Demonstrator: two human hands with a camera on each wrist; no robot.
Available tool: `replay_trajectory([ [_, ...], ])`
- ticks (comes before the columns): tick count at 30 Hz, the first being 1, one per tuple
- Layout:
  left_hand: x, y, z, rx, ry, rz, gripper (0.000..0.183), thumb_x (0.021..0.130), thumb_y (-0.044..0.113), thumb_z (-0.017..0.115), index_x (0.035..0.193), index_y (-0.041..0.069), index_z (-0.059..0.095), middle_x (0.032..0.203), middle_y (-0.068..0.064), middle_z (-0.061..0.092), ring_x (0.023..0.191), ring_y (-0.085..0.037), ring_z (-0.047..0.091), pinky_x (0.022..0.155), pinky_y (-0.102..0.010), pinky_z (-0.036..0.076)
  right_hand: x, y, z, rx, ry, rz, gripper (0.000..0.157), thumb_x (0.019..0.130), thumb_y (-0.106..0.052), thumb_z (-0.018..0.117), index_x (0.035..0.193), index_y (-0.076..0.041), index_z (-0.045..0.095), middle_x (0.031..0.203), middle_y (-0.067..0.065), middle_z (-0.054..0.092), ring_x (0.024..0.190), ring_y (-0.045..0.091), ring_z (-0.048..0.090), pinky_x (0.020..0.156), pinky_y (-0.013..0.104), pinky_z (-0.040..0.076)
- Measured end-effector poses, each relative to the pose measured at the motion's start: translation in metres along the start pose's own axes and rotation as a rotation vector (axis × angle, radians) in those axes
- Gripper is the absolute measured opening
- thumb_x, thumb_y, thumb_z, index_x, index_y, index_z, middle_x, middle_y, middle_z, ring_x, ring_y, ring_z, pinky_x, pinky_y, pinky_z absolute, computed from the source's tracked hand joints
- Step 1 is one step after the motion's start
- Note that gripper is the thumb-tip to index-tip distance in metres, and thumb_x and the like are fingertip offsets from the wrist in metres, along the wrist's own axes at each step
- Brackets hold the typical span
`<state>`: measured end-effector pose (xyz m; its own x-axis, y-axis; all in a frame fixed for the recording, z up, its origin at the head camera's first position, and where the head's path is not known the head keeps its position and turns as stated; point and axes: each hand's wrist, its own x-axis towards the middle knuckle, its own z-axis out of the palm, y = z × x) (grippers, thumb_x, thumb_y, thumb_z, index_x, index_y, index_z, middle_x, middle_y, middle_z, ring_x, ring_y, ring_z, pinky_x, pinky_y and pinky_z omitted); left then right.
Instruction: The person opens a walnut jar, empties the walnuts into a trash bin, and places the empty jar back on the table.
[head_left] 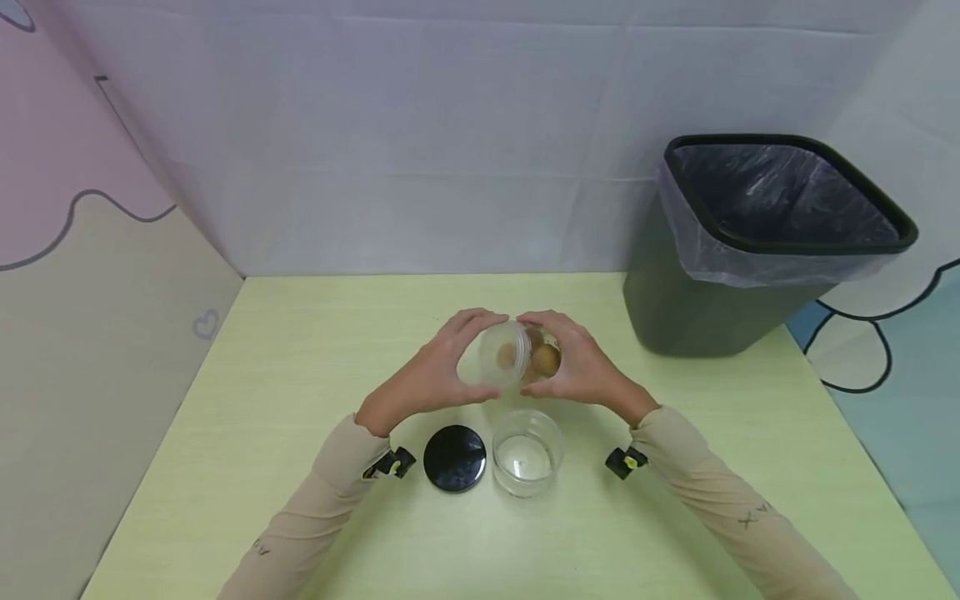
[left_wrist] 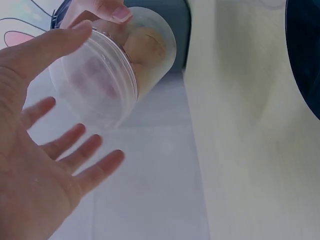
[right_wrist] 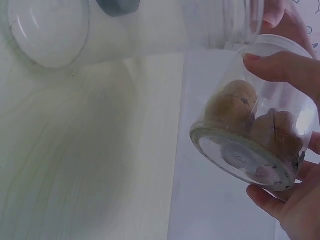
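Observation:
A clear jar [right_wrist: 260,112] with a frosted lid [left_wrist: 90,85] is tilted on its side above the table, with brown round pieces [head_left: 546,360] inside; their exact kind is unclear. My right hand [head_left: 577,358] grips its base end, thumb and fingers around the wall. At the lid end is my left hand [head_left: 431,367], its spread fingers around the lid and its thumb over the rim in the left wrist view; firm contact is hard to tell. Below the hands, another clear jar [head_left: 527,477] stands uncovered on the table. Just left of it lies a black round lid [head_left: 454,458].
A grey bin [head_left: 697,312] with a black rim and a plastic liner stands at the back right of the pale green table [head_left: 315,342]. White sheeting [head_left: 375,133] hangs behind the table, and patterned panels border both sides.

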<state>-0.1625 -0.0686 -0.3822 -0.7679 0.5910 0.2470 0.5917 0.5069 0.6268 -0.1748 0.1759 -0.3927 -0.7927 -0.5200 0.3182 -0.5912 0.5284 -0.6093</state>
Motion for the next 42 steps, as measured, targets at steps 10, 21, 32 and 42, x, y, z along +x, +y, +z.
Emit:
replay_trajectory([
  [10,-0.002,-0.001,0.000,-0.033,-0.065,0.134,0.094,0.069,-0.014,0.068,0.142,0.035,0.036,0.150,0.003,0.022,0.138,-0.013,0.020,0.087,-0.032,0.049,0.001,-0.003,0.004,0.024,-0.010,0.003,0.086,0.058,-0.028,0.090,0.133,-0.013,0.049,0.128,-0.001,0.053,0.115,0.019,0.049,0.094,0.048,0.042],
  [21,0.002,-0.002,0.003,0.005,-0.003,0.169,0.086,0.067,-0.010,0.070,0.139,0.027,0.043,0.146,-0.003,0.026,0.135,-0.016,0.024,0.090,-0.034,0.047,0.003,0.000,0.006,0.028,-0.012,-0.006,0.087,0.058,-0.028,0.090,0.133,-0.013,0.049,0.128,0.000,0.053,0.116,0.019,0.049,0.095,0.048,0.042],
  [32,0.005,-0.008,0.010,-0.059,0.072,0.068,0.080,0.073,0.029,0.078,0.142,0.021,0.041,0.135,0.000,0.034,0.111,-0.016,0.045,0.074,-0.034,0.052,0.002,0.002,0.005,0.047,0.001,-0.022,0.086,0.058,-0.026,0.090,0.132,-0.011,0.050,0.127,0.001,0.053,0.114,0.019,0.051,0.093,0.048,0.043],
  [42,0.003,-0.006,0.010,-0.059,0.110,-0.060,0.070,0.077,0.046,0.072,0.137,0.021,0.046,0.109,0.001,0.048,0.082,-0.015,0.051,0.057,-0.024,0.048,0.002,0.003,0.008,0.059,0.001,-0.030,0.086,0.057,-0.025,0.091,0.132,-0.012,0.050,0.126,0.000,0.054,0.113,0.018,0.050,0.094,0.046,0.043],
])
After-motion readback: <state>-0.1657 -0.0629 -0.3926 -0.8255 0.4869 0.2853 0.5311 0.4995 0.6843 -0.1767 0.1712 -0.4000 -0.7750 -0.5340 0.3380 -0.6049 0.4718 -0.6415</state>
